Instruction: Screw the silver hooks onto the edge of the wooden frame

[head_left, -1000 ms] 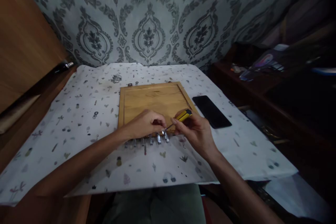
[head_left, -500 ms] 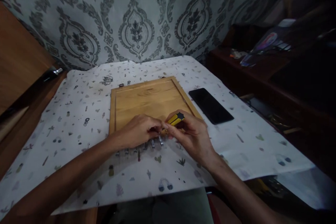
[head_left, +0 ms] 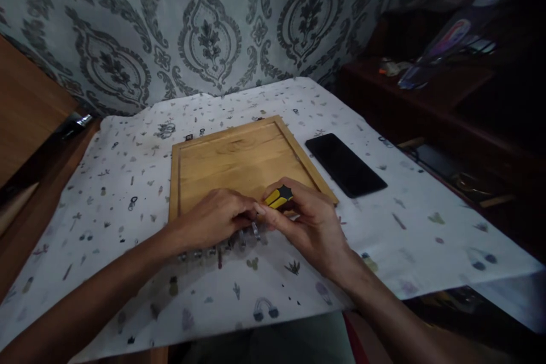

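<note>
My right hand (head_left: pixel 313 224) is closed around a small screwdriver (head_left: pixel 278 197) with a yellow and black handle. The handle's butt points up and right, and its tip is hidden by the fingers. Beside it, my left hand (head_left: pixel 215 217) is closed in a pinch, its fingertips meeting those of the right. Whatever the left fingers hold is hidden. Both hands are at the near edge of a framed wooden board (head_left: pixel 230 162) lying on the table. Several shiny metal hooks (head_left: pixel 255 231) stick out along that edge, partly under my left hand.
A black phone (head_left: pixel 346 165) lies right of the board on the patterned white tablecloth (head_left: pixel 140 273). Behind the table hangs a patterned grey curtain or wall covering (head_left: pixel 251 28). At the right, a clear plastic bottle (head_left: pixel 443 40) rests on a dark red surface (head_left: pixel 447 88).
The camera view has shifted and moved slightly closer. Both hands keep nearly the same place at the board's near edge, and the screwdriver handle is tilted a little lower.
</note>
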### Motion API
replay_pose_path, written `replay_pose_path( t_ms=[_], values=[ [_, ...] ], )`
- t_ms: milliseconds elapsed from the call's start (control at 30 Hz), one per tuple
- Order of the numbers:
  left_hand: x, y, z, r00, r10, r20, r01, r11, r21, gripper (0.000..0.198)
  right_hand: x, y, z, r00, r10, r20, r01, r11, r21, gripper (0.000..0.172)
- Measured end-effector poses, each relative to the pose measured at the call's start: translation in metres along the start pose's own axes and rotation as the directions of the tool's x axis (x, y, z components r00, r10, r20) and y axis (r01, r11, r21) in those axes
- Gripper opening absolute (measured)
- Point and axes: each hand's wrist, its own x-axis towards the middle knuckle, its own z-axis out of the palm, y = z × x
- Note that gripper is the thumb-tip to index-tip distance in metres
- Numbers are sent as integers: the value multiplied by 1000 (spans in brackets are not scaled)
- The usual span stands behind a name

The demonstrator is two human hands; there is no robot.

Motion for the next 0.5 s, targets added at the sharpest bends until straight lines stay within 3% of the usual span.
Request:
replay_pose_path(
  t_ms=[300, 500],
  values=[
    [3, 1, -2, 999, 13, 43, -12, 1000, -10, 10, 2, 1, -2, 999, -44, -2, 44, 999, 15, 28],
    [3, 2, -4, 997, -37, 71, 42, 996, -81, 12, 1, 2, -2, 999, -47, -8, 47, 998, 32, 25]
  ],
)
